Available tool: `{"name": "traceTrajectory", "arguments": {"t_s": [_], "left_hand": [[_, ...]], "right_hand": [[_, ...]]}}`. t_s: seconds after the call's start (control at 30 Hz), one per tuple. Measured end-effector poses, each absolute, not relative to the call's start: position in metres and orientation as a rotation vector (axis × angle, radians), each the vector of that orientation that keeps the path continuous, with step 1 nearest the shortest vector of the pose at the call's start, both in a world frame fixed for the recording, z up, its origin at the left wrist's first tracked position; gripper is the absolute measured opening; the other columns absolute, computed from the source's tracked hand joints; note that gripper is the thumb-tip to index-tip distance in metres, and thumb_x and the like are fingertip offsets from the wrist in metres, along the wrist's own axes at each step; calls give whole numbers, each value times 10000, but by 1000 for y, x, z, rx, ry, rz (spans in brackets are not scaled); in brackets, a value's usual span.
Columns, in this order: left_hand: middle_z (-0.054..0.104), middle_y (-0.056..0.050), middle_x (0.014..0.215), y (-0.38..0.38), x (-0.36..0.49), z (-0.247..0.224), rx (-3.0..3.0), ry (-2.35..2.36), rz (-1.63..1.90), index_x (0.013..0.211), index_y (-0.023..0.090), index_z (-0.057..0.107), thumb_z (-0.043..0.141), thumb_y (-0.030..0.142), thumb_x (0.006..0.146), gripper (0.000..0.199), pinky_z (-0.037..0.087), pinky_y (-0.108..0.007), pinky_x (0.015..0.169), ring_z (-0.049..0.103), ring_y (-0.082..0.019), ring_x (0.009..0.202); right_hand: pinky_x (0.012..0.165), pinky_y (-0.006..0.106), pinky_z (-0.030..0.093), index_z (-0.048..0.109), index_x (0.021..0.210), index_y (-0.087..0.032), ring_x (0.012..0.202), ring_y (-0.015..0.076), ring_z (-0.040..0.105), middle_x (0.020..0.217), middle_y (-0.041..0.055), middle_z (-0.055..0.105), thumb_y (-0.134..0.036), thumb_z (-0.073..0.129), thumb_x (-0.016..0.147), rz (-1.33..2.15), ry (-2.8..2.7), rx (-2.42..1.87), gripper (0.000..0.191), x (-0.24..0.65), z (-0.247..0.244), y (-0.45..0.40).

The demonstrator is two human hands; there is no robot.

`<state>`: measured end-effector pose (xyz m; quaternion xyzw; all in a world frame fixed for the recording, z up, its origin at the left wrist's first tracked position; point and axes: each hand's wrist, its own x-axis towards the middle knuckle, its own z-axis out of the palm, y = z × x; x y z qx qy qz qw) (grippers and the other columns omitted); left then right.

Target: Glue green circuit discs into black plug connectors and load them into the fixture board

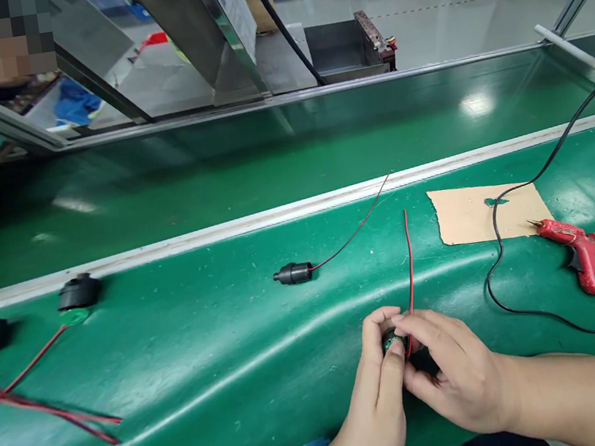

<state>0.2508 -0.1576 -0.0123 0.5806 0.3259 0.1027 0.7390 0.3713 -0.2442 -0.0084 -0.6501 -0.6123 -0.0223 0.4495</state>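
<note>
Board, pinched between left hand and right hand, could lose its red wire, pointing to twelve o'clock, if tugged hard.

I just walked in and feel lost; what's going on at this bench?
The person's left hand and right hand hold a small, dark, green-faced part, mostly hidden; a thin red-and-black wire runs forward from them. Farther left, a black cylindrical plastic housing lies on the green mat. To the right lies a red plastic glue gun, its nozzle over a tan cardboard piece.
</note>
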Motion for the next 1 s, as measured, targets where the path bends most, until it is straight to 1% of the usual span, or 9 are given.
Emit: {"name": "traceTrajectory", "arguments": {"t_s": [0.1, 0.23, 0.3, 0.47, 0.57, 0.7, 0.8, 0.9, 1.0], "left_hand": [[577, -104, 1354, -157, 249, -13, 1251, 716, 231, 1323, 238, 477, 417, 439, 1030, 360, 467, -371, 1085, 462, -257, 1364], [602, -114, 1355, -151, 244, -11, 1221, 645, 196, 1356, 225, 525, 456, 451, 1016, 413, 427, -419, 1125, 501, -275, 1329], [593, -122, 1386, -147, 241, -9, 1248, 622, 177, 1382, 220, 524, 464, 441, 1014, 433, 420, -434, 1130, 508, -286, 1325], [547, -134, 1467, -144, 237, -6, 1371, 637, 144, 1427, 217, 505, 484, 401, 1008, 458, 413, -464, 1132, 494, -316, 1356], [540, -139, 1484, -145, 236, -7, 1423, 653, 125, 1430, 218, 510, 466, 391, 1016, 451, 397, -484, 1146, 510, -316, 1352], [549, -128, 1495, -147, 235, -7, 1473, 687, 171, 1413, 218, 540, 453, 387, 1020, 436, 360, -474, 1188, 488, -304, 1390], [504, -94, 1550, -146, 231, -7, 1504, 685, 144, 1441, 254, 527, 464, 396, 1016, 453, 339, -441, 1213, 433, -292, 1444], [456, -75, 1589, -146, 227, -12, 1515, 669, 111, 1468, 274, 502, 436, 429, 1022, 476, 330, -433, 1221, 396, -287, 1471], [444, -72, 1596, -146, 225, -16, 1502, 677, 93, 1479, 278, 486, 427, 461, 1020, 498, 330, -434, 1220, 388, -286, 1473]], "right_hand": [[872, 369, 643, 526, 1334, -99, 1051, 245, 694, 1121, 167, 701, -65, 520, 924, -14, -1524, -1588, 412, 374, -10, -244], [834, 345, 641, 607, 1202, -148, 1030, 226, 684, 1087, 142, 678, -71, 510, 956, 104, -1565, -1530, 275, 381, -8, -243], [804, 345, 638, 621, 1162, -145, 1002, 227, 682, 1049, 135, 676, -64, 512, 956, 100, -1593, -1524, 247, 384, -6, -243], [720, 364, 620, 601, 1192, -65, 908, 247, 666, 979, 161, 676, -37, 545, 939, -60, -1700, -1547, 261, 386, -3, -244], [678, 351, 610, 587, 1214, -52, 877, 240, 655, 954, 160, 671, -43, 518, 958, -83, -1721, -1564, 265, 384, -4, -243], [686, 360, 620, 579, 1208, -62, 937, 253, 650, 959, 164, 673, -38, 461, 969, -96, -1743, -1553, 267, 382, -5, -242], [702, 372, 630, 588, 1184, -70, 957, 261, 658, 921, 150, 678, -36, 458, 965, -120, -1745, -1556, 257, 381, -5, -242], [698, 386, 630, 596, 1161, -57, 927, 267, 664, 913, 161, 684, -31, 471, 962, -111, -1748, -1562, 237, 380, -4, -243], [686, 384, 625, 599, 1148, -46, 882, 262, 667, 916, 173, 687, -25, 489, 954, -90, -1748, -1554, 224, 380, -4, -243]]}}
